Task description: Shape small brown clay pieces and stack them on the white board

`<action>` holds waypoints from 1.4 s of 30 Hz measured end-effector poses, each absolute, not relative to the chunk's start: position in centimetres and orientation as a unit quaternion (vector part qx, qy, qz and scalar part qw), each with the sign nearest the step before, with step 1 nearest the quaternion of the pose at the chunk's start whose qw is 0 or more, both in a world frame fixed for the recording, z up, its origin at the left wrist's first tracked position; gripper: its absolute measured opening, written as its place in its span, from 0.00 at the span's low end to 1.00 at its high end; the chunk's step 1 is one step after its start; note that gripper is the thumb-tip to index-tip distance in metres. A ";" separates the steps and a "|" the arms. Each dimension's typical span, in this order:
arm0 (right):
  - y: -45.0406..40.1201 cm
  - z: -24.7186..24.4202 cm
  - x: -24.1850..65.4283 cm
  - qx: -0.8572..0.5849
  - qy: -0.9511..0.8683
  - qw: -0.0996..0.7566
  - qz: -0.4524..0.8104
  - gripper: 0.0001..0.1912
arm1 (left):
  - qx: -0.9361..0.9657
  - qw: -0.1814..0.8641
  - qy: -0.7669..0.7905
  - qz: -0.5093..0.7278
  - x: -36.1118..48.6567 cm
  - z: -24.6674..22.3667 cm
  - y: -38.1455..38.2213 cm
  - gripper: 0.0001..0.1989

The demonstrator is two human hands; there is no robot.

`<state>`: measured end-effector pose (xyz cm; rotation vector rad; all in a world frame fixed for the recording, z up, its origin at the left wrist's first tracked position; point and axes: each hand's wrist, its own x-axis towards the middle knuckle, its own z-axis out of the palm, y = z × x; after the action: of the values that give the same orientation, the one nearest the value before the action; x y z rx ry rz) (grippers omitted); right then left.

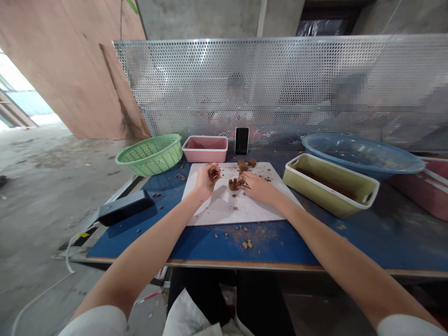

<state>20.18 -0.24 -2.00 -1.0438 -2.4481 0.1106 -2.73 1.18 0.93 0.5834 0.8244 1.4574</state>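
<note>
Hands over white board [224,205], brown lumps between them.
My left hand [206,179] curls around a brown piece [213,172]; my right hand [255,185] pinches lumps [234,184].

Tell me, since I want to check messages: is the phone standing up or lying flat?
Upright. The phone stands on its short edge behind the white board; its screen is dark.

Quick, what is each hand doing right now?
Left hand: curled shut on a brown piece.
Right hand: touching the brown lumps; grip cannot be told.
</note>
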 end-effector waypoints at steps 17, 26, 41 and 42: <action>-0.3 -1.6 20.2 -0.394 -0.841 0.350 0.120 0.06 | 0.249 0.634 0.358 0.638 -2.9 0.9 1.3 0.02; -0.7 -1.2 20.3 -0.408 -0.851 0.309 0.122 0.20 | 0.251 0.629 0.365 0.639 -3.0 0.7 1.4 0.03; -0.2 -1.6 20.4 -0.391 -0.850 0.336 0.107 0.12 | 0.256 0.630 0.364 0.636 -3.1 0.5 1.6 0.04; -0.3 -1.5 20.3 -0.392 -0.846 0.341 0.118 0.13 | 0.256 0.631 0.364 0.635 -3.1 0.5 1.6 0.04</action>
<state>20.34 -0.32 -1.53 -1.0202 -2.2009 0.3070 -3.10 1.58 0.53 0.5864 0.8326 1.4534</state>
